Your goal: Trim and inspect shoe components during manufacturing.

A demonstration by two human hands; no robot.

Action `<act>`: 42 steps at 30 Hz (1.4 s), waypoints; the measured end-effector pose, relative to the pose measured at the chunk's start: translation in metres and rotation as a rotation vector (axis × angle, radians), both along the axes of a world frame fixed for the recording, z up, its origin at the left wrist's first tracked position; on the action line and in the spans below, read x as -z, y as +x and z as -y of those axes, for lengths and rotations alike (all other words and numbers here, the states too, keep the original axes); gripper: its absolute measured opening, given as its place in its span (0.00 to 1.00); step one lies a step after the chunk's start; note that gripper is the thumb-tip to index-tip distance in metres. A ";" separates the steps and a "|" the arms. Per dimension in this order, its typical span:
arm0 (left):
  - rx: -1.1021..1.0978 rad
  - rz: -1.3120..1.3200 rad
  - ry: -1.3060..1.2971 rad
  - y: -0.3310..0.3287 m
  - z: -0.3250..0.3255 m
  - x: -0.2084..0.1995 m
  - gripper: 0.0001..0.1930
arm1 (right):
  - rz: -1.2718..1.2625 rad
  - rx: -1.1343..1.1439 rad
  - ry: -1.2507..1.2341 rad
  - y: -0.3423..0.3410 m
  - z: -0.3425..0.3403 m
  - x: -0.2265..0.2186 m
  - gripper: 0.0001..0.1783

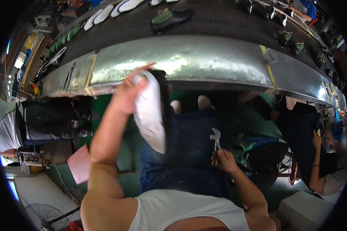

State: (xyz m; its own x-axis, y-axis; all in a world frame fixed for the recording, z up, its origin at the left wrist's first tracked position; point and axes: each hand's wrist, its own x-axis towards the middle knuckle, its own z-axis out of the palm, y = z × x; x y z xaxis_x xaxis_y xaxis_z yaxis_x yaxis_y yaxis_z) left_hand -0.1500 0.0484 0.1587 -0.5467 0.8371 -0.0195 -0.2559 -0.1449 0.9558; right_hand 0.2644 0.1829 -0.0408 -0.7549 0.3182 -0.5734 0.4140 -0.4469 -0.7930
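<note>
My left hand (pixel 130 94) is raised by the edge of the bench, closed around one end of a shoe (pixel 148 115). The shoe's pale white bottom faces me, and its dark upper shows along the right side. The toe end hangs down over my lap. Lower and to the right, my right hand (pixel 225 161) grips the handles of metal pincers (pixel 216 136). The pincers' curved jaws point upward, away from the shoe, and hold nothing that I can see.
A bent metal ledge (pixel 181 57) runs in front of me. On the dark belt (pixel 219 23) behind it stand a black-and-green shoe (pixel 169 19), white soles (pixel 100 18) and several more shoes. Co-workers sit at left and right. A pink sheet (pixel 79 165) and a fan (pixel 46 217) are lower left.
</note>
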 end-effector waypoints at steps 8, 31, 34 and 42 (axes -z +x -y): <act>-0.105 -0.260 -0.190 0.143 0.037 0.144 0.31 | -0.020 -0.294 0.485 -0.026 0.019 -0.095 0.13; 0.073 -0.266 -0.177 0.120 0.051 0.145 0.25 | -0.153 -0.304 0.790 -0.085 0.042 -0.052 0.15; 0.182 -0.132 -0.159 0.108 0.055 0.145 0.26 | -0.152 -0.329 0.820 -0.084 0.043 -0.062 0.14; 0.130 0.029 -0.195 0.129 0.037 0.125 0.24 | 0.000 -0.467 1.010 -0.070 0.038 -0.127 0.11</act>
State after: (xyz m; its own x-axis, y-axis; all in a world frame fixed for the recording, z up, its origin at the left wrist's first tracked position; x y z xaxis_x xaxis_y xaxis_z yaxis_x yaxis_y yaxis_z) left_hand -0.0210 0.0116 0.0341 -0.4314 0.8792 -0.2022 -0.2885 0.0779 0.9543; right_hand 0.1947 0.1444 0.0867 -0.9226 0.3229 -0.2112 0.3726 0.6038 -0.7047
